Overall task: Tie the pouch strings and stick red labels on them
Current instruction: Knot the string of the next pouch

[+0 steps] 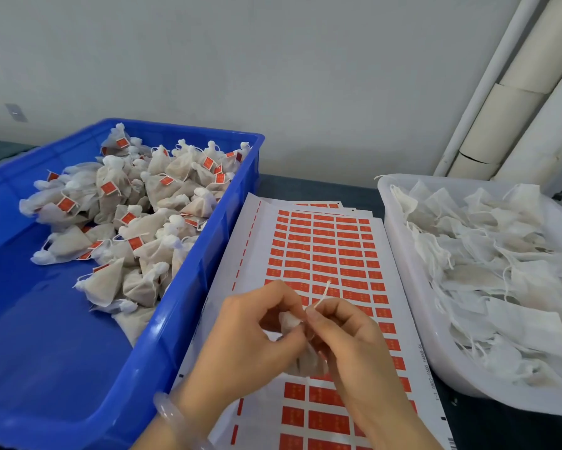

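Observation:
A small white mesh pouch hangs between my two hands above the sheet of red labels. My left hand grips the gathered neck of the pouch. My right hand pinches the pouch's white string, whose loose end sticks up past my fingers. Most of the pouch is hidden behind my fingers.
A blue crate on the left holds several tied pouches with red labels. A white tray on the right is full of flat, untied pouches. More label sheets lie stacked under the top one. A wall and pipes stand behind.

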A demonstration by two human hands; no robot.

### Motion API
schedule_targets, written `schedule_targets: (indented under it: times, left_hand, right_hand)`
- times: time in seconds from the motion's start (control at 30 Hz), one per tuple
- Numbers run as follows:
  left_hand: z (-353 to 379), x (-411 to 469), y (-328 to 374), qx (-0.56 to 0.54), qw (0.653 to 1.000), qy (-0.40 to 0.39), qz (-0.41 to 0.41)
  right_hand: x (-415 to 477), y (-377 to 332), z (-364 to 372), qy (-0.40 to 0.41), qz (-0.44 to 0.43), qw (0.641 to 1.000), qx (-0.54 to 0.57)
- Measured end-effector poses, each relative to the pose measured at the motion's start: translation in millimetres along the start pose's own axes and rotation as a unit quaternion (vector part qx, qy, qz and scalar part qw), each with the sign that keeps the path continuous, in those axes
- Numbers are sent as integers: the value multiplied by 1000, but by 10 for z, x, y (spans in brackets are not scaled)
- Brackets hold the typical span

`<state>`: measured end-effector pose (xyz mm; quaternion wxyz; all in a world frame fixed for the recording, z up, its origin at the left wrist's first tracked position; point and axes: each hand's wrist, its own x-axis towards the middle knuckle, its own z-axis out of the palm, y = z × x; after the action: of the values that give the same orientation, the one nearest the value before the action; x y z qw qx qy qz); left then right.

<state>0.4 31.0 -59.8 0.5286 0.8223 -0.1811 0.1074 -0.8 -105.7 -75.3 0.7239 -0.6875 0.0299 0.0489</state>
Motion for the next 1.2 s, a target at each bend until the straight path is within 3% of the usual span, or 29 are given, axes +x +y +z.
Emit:
schedule_targets:
  times: [0.13, 0.33, 0.43, 0.53, 0.63, 0.8, 0.93, 1.2]
  left_hand:
    - [57, -17, -20, 55, 998, 38, 10]
    - [69, -29, -44, 31, 998, 32, -35]
    - [60, -37, -39, 52, 998, 32, -22]
    - [31, -18, -58, 88, 996, 2, 3]
    - [37, 13, -72, 122, 992, -29, 15]
    - [134, 40, -87, 205, 976, -65, 42]
    - [262, 41, -138, 255, 963, -39, 74]
    - [359, 107, -138, 291, 955, -53, -17]
  right_hand:
    - [5, 6, 12, 11, -30, 998, -47]
    - [13, 47, -8, 17, -57, 994, -93]
    - [42, 80, -28, -1, -4, 1000, -19]
    - [79, 40, -71, -71, 92, 989, 96]
    - [135, 35, -125, -88, 131, 981, 114]
    - [188, 81, -160, -43, 102, 992, 57]
    - [217, 114, -180, -12, 80, 996, 23]
    - [181, 155, -234, 21, -47, 992, -113]
